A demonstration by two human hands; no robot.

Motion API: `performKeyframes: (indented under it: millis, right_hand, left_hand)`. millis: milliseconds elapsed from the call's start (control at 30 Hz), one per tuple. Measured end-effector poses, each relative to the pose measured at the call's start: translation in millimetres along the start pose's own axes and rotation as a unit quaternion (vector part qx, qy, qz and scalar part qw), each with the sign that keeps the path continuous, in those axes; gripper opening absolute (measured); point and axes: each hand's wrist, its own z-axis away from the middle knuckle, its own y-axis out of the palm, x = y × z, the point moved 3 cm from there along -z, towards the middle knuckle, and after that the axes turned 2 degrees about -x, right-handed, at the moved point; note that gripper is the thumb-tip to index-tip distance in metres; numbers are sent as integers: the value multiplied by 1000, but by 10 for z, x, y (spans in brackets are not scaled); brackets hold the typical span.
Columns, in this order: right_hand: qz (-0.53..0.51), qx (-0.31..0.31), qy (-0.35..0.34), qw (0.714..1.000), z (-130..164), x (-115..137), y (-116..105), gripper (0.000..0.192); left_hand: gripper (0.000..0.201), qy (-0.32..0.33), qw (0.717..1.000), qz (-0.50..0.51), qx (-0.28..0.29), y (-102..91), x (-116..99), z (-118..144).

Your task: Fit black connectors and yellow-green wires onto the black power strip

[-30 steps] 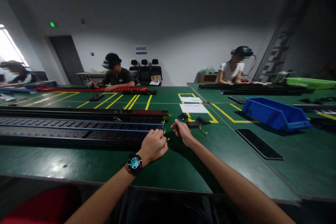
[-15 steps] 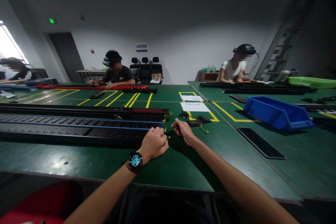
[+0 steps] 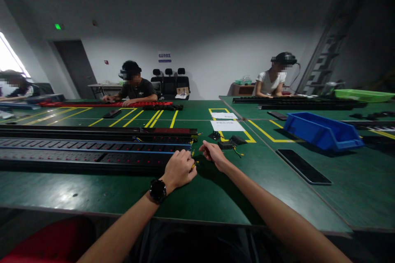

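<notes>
At the end of the long black power strip, the left hand pinches a yellow-green wire while the right hand curls closed just beside it.

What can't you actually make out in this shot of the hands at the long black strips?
Head view only:
- Left hand: curled fingers hide whatever it pinches at the black strip end.
- Right hand: any grip is too small and dim.
- White sheet: print too small.
- Small black parts: shapes too dark.
</notes>
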Motion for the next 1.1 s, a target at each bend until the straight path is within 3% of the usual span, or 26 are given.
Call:
performKeyframes:
  millis: [267, 600, 833, 1100]
  right_hand:
    - [11, -2, -37, 999, 22, 10, 6, 37]
    - [55, 8, -84, 995, 85, 86, 38, 44]
    - [69, 103, -84, 989, 142, 90, 118, 51]
    - [11, 138, -48, 989, 171, 59, 175, 50]
  left_hand:
    - [18, -1, 1000, 8, 1, -25, -1, -5]
    - [18, -5, 1000, 12, 7, -19, 5, -4]
    - [15, 3, 1000, 3, -2, -3, 9, 3]
    - [14, 12, 1000, -2, -10, 21, 21, 16]
